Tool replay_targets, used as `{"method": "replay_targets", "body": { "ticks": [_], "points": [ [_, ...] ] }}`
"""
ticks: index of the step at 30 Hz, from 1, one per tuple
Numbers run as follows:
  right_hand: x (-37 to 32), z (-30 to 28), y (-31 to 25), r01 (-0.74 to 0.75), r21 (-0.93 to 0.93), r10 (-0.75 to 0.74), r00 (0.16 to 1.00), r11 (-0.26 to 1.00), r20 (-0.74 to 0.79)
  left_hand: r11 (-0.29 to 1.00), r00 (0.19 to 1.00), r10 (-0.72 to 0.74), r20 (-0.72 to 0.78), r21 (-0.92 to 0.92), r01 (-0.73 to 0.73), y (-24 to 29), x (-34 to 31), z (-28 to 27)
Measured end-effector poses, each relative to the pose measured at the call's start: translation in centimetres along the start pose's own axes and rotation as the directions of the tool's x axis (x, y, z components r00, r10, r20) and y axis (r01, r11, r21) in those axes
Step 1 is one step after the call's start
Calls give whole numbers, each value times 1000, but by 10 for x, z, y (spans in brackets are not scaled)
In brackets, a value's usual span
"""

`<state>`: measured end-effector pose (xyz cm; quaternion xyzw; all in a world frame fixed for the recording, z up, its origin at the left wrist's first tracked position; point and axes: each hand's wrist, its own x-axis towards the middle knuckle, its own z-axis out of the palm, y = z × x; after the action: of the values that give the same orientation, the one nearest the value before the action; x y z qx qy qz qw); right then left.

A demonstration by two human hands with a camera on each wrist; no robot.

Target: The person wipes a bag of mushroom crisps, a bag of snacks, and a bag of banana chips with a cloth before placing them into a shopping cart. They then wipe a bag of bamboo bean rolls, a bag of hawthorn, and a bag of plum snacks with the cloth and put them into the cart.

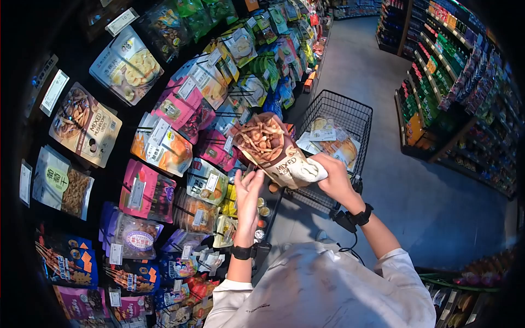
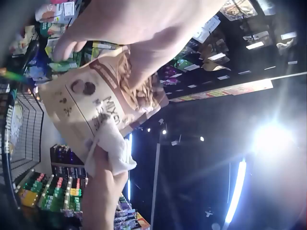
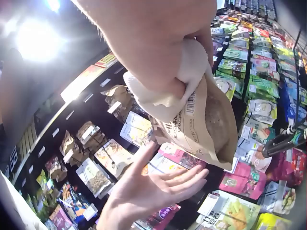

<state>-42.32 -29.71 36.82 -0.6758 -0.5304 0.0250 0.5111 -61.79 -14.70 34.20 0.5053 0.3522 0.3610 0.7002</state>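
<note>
My right hand (image 1: 334, 179) grips a bag of mixed mushroom crisps (image 1: 263, 138) by one end, with a white cloth (image 2: 114, 146) bunched between the fingers and the bag. The pouch is beige and brown, tilted, its picture of crisps facing up in the head view. Beside its lower left edge, my left hand (image 1: 249, 199) is raised with the fingers extended. In the right wrist view, that left hand (image 3: 156, 191) shows its palm below the bag, fingers spread and holding nothing. The cloth (image 3: 158, 98) covers part of the bag's end there.
Hanging snack pouches fill the rack on the left, including another mixed mushroom pouch (image 1: 86, 124). A black wire shopping cart (image 1: 358, 104) stands ahead with packaged goods (image 1: 342, 147) inside. Across the grey aisle floor (image 1: 350, 49) are shelves of bottles (image 1: 437, 65).
</note>
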Motion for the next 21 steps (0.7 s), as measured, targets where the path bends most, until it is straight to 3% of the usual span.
{"method": "replay_targets", "body": {
  "ticks": [2, 4, 5, 9, 11, 13, 14, 15, 17, 19, 21],
  "points": [
    [4, -3, -11, 63, 11, -64, 995, 998, 73, 991, 989, -71, 133, -101, 84, 13, -17, 14],
    [4, 4, -11, 260, 32, -261, 952, 965, 162, 992, 979, -3, 202, -125, 29, 5, -17, 17],
    [3, 7, -11, 269, 78, -280, 933, 960, 228, 990, 972, 44, 229, -143, -11, 3, -15, 19],
    [-3, 17, -21, 157, 229, -220, 933, 961, 283, 996, 963, 79, 259, -54, -67, 11, -14, 18],
    [-3, 16, -27, 45, 207, -80, 984, 977, 162, 997, 939, -1, 344, -74, 28, 17, -23, 14],
    [0, 22, -10, 20, 162, -29, 998, 987, 54, 977, 876, -184, 446, -14, 213, 9, -24, -2],
    [1, 19, -10, -121, 280, 89, 988, 952, 123, 989, 851, -104, 514, -34, 141, 7, -26, -4],
    [3, 15, -11, -260, 383, 193, 960, 886, 204, 982, 825, -170, 540, 28, 184, 9, -30, -9],
    [4, 10, -11, -300, 361, 215, 942, 883, 258, 972, 781, -197, 592, 17, 233, 11, -30, -10],
    [4, 8, -12, -398, 542, 198, 900, 740, 389, 963, 792, -181, 584, -57, 262, 6, -26, -10],
    [-1, 6, -5, -411, 549, 231, 901, 728, 368, 973, 816, -139, 561, -75, 217, 10, -27, -3]
  ]
}}
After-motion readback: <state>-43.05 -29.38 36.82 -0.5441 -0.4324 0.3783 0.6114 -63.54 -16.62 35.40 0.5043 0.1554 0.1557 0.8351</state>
